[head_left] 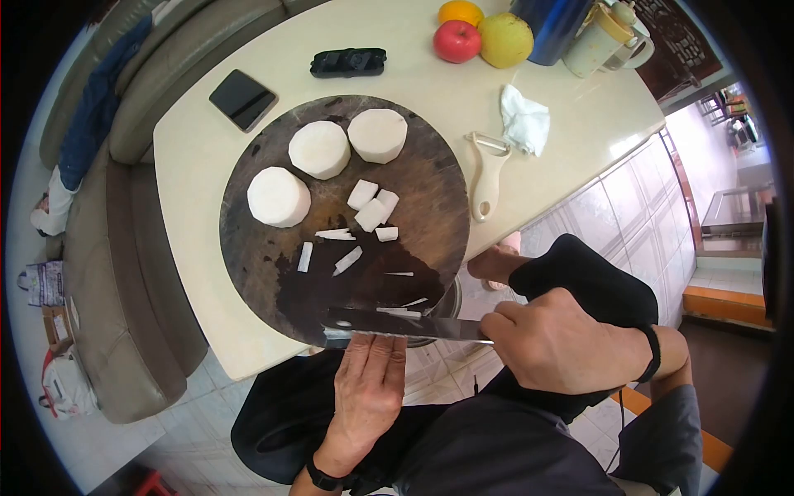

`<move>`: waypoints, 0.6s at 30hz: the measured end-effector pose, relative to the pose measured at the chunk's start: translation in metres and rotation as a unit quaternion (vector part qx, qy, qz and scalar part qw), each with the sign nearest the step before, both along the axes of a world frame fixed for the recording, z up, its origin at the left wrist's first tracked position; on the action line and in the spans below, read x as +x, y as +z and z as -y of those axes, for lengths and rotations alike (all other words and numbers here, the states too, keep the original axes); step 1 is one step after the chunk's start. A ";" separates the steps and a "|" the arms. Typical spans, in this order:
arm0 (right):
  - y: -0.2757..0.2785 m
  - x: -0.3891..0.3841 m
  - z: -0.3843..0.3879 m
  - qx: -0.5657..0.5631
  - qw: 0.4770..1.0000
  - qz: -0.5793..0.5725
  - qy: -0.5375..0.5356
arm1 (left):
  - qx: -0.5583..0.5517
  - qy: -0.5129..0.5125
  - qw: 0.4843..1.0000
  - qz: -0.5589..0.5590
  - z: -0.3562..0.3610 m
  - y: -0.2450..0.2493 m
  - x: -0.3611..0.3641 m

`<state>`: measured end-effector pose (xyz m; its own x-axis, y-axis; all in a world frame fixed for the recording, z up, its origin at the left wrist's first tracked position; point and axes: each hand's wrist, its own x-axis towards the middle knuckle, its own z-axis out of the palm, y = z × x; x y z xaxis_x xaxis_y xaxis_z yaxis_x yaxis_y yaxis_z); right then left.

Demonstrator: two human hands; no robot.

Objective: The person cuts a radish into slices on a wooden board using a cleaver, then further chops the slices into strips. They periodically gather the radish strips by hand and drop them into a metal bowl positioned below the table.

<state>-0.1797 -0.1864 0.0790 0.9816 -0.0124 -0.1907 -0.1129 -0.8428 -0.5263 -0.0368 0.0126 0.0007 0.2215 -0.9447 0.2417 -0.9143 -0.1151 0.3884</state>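
Observation:
My right hand (550, 341) is wrapped around the handle of a kitchen knife (430, 327), its blade pointing left across the near edge of the round wooden chopping board (248, 277). My left hand (370, 393) has its fingers together, tips down at the blade, holding a white radish piece (334, 333) that is mostly hidden. Thin white slices (401, 312) lie just beyond the blade. Farther up the board are cut radish chunks (370, 214), strips (347, 260) and three thick peeled radish sections (319, 150).
A peeler (485, 178) and crumpled white tissue (524, 121) lie right of the board on the pale table (186, 178). Beyond are a phone (242, 100), a black case (348, 63), fruit (505, 40) and a jug (597, 41). Under the board's near-right edge a metal bowl (451, 302) partly shows.

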 end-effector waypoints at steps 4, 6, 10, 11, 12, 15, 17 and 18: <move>0.008 -0.009 0.003 0.017 0.999 -0.028 0.018 | -0.004 -0.002 1.000 -0.002 0.000 0.002 0.002; 0.011 -0.011 0.005 -0.002 0.999 -0.027 0.029 | 0.001 0.000 1.000 -0.015 -0.004 0.000 0.000; 0.012 -0.010 0.006 -0.059 0.996 -0.014 0.066 | 0.001 0.001 1.000 -0.017 -0.005 0.000 0.000; 0.012 -0.011 0.006 -0.059 0.996 -0.017 0.066 | 0.001 0.001 1.000 -0.020 -0.005 0.000 0.000; 0.013 -0.011 0.005 -0.070 0.995 -0.015 0.068 | 0.003 -0.002 1.000 -0.015 -0.005 0.000 0.000; 0.009 -0.017 0.002 -0.082 0.995 -0.011 0.059 | 0.010 -0.007 1.000 -0.022 -0.006 -0.002 0.002; 0.006 -0.020 0.000 -0.085 0.995 -0.006 0.050 | 0.014 -0.009 0.999 -0.034 -0.006 -0.003 0.002; 0.005 -0.021 -0.001 -0.101 0.993 0.004 0.053 | 0.012 -0.009 0.999 -0.029 -0.006 -0.004 0.001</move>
